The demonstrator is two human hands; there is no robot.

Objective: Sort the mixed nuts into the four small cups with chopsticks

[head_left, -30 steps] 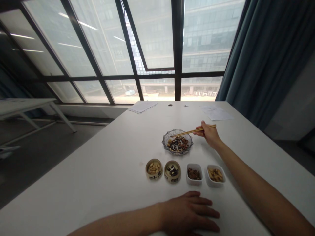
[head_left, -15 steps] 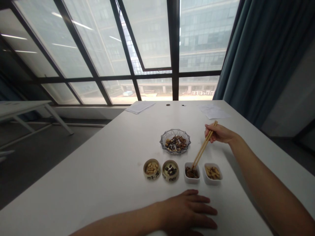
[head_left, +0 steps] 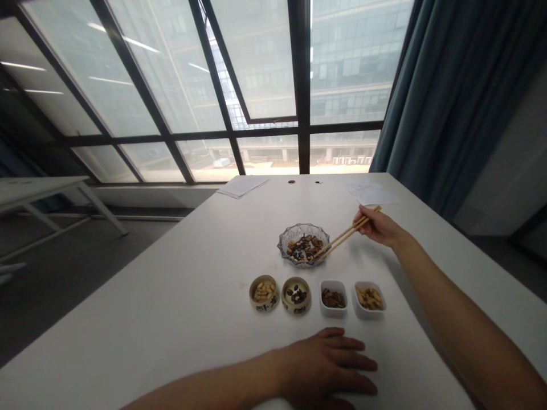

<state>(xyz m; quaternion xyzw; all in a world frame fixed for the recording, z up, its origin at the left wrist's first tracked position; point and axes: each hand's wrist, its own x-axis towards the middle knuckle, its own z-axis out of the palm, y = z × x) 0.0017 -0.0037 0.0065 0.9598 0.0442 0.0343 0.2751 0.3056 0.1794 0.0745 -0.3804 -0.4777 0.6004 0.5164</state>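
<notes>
My right hand grips a pair of wooden chopsticks, whose tips reach into the right side of a glass bowl of mixed dark and light pieces. Whether the tips pinch a piece is too small to tell. Below the bowl are a round dish of peanuts, a round dish of dark pieces, a white square dish of brown pieces and a white square dish of yellowish pieces. My left hand lies spread on the table in front of the dishes, holding nothing.
The white table carries papers at its far left and far right. Two small dark round things lie near its far edge. Another table stands at the left. Windows are behind, with a blue curtain on the right.
The chopstick tips have moved from the white dish of brown pieces up and left to the glass bowl. My right hand has shifted slightly upward. My left hand has stayed in place.
</notes>
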